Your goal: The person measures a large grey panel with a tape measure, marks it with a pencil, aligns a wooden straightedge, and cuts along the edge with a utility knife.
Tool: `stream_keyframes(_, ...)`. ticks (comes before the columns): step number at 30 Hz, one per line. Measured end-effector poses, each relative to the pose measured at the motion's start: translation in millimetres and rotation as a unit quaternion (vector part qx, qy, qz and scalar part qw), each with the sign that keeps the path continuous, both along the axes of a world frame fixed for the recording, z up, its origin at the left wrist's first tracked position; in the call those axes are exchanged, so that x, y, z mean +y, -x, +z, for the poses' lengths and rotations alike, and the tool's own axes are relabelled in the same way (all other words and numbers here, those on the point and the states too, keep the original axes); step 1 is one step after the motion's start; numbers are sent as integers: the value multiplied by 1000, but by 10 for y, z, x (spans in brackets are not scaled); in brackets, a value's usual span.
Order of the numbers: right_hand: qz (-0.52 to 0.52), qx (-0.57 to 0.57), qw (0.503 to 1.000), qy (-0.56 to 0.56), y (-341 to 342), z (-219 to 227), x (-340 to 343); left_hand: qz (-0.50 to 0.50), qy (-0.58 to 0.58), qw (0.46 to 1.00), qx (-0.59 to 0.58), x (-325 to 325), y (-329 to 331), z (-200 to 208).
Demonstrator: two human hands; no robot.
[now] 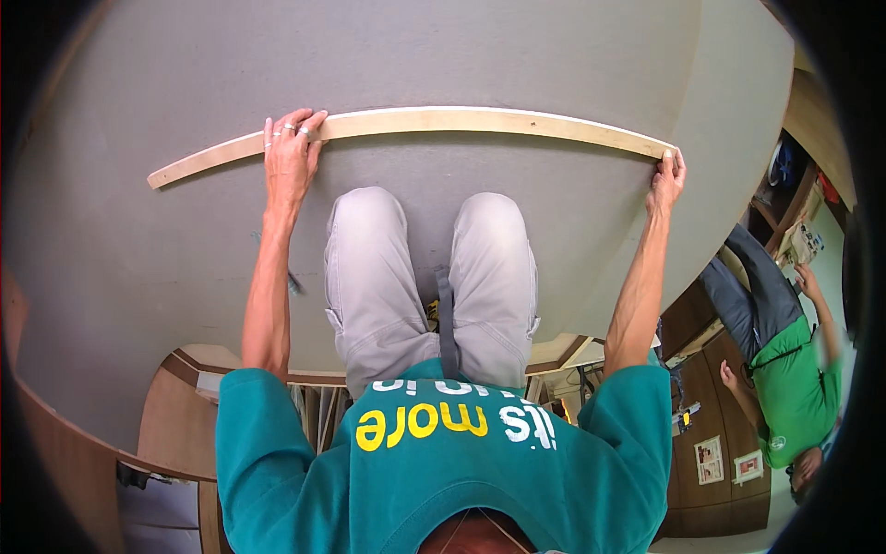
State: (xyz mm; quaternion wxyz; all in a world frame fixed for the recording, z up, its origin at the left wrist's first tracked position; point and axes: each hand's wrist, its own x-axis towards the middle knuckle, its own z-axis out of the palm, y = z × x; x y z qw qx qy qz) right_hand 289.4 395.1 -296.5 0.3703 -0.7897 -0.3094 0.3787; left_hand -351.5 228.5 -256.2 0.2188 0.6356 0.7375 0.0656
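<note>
A long, narrow wooden strip (443,121) lies across the grey flat surface (443,46) beyond my knees; its bend matches the curve of the wide picture. My left hand (291,164), with rings on its fingers, is closed over the strip left of its middle, fingers across the top and thumb along the near side. At the strip's right end, my right hand (666,181) pinches it, with the thumb on the near face. The strip's left end reaches past my left hand, unheld. A small dark hole or knot shows on its right half.
My bent knees in light grey trousers (374,249) rest on the grey surface. A small dark object (293,283) lies by my left forearm. At the far right stands another person in a green shirt (798,388), near wooden cabinets (715,397) and shelves.
</note>
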Motion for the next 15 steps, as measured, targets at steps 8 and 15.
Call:
stream_keyframes(8, 0, 4, 1000, 10, 6, 54, 14, 11, 8, 1000, -8, 17, 19, -16)
stream_keyframes(15, -1, -6, 1000, 14, -59, 41, -8, 8, -10, 1000, -8, 25, 23, -84)
